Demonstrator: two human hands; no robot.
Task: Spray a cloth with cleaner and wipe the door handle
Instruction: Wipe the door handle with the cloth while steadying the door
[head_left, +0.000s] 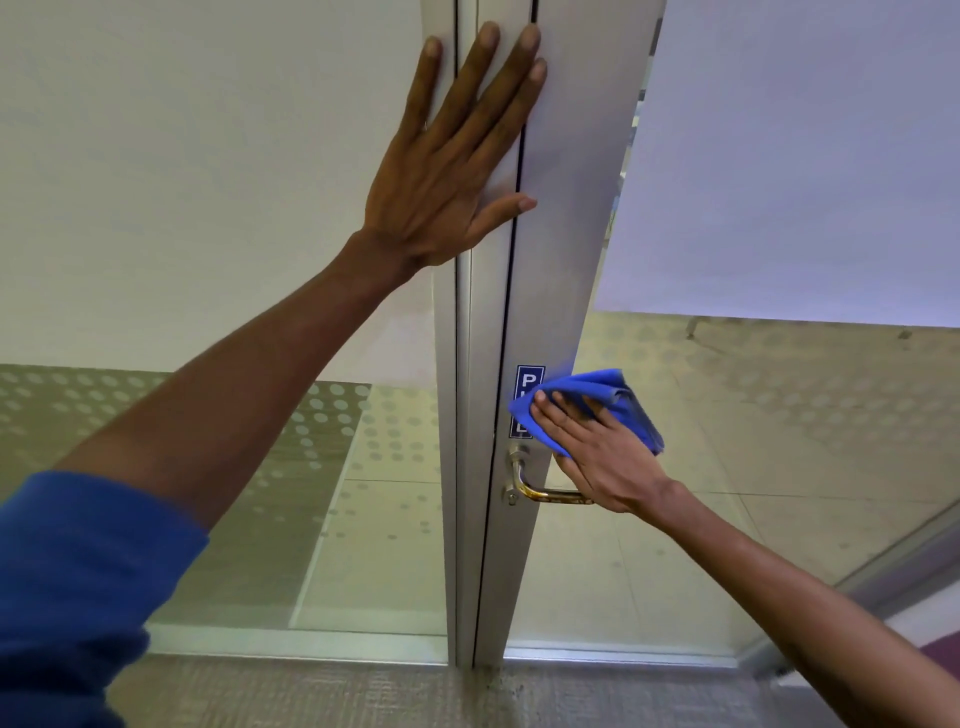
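Fingers (480, 88) of the left hand (447, 176) are spread wide and laid flat, nothing gripped, against the pale metal door frame (561, 218), high up, across the dark seam where two uprights meet. A blue sleeve (78, 582) is seen on that arm near the lower left corner.

Lower down, the right hand (602, 457) is pressed with its fingers extended and slightly fanned onto a folded blue cloth (597, 395), which is held flat against the frame rather than clenched. The cloth is placed just above the door handle (540, 486), partly covering a small blue sign (527, 382) with white letters, of which only a "P" can be read. The handle is a metal lever with a brassy worn bar, seated on a round base; its outer end is hidden behind the heel of the right hand, and whether the hand touches it cannot be told.

Frosted glass panels (208, 182) are set on both sides of the frame, with dotted frosting lower down. Textured grey carpet (311, 696) is seen along the bottom edge.
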